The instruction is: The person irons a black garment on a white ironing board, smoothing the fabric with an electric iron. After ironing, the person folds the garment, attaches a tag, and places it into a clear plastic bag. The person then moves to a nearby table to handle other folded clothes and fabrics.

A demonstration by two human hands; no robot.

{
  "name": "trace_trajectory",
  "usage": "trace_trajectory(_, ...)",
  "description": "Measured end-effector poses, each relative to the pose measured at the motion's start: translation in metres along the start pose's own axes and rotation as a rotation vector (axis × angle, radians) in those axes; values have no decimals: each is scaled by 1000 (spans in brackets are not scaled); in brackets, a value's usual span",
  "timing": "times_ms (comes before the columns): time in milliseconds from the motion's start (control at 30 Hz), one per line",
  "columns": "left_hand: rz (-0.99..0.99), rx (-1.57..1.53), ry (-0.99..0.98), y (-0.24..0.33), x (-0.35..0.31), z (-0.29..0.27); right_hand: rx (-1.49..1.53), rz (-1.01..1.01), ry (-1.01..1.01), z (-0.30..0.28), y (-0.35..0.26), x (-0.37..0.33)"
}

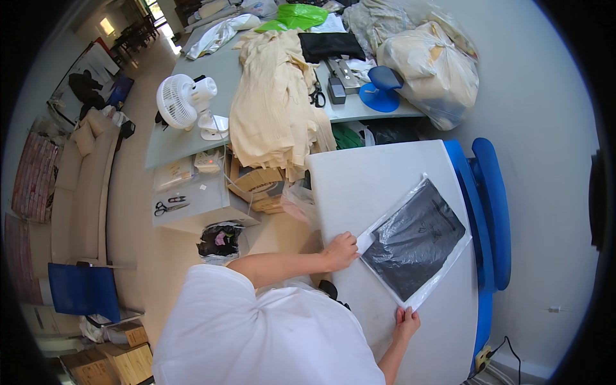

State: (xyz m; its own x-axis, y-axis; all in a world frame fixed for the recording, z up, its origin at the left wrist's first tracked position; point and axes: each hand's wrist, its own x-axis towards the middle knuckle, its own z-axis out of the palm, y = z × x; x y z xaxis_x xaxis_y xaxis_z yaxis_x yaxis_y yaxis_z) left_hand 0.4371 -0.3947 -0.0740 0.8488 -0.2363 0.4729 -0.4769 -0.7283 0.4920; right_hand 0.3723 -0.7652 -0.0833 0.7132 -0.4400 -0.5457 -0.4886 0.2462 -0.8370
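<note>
A clear plastic bag [457, 251] with a dark, flat, folded cloth [417, 234] inside lies at a slant on a white padded board [346, 186]. My left hand [340, 252] is closed on the bag's left corner, where a small white patch shows by the fingers. At the bag's lower corner, my right hand [406, 321] pinches the plastic edge between thumb and fingers. The bag looks slightly wrinkled, and its upper end rests on the board.
Blue board edging [463, 192] runs along the right, by the wall. Beyond stands a table with cream fabric [273, 96], a white clip fan [183, 102], black scissors [317, 96] and a stuffed plastic sack [430, 67]. More scissors [170, 208] lie on a white cabinet [205, 215].
</note>
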Motion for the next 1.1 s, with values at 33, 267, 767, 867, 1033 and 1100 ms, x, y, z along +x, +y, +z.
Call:
trace_trajectory(33,-76,16,52,11,5,0,7,31,-57,-5,-4,-3)
trace_trajectory(267,-1135,-1087,-1152,111,-16,85,-36,226,-209,22,6,-36)
trace_trajectory(767,-1403,-1326,-537,160,-26,117,-28,78,-221,14,34,-59)
trace_trajectory(867,-1477,-1300,-325,151,-20,117,12,127,-146,4,34,-53)
trace_trajectory(1033,-1508,-1287,-123,119,-16,103,-54,105,-133,-14,30,-43)
trace_trajectory(1100,-1512,-1295,-60,107,-13,99,-47,111,-119,-19,28,-40)
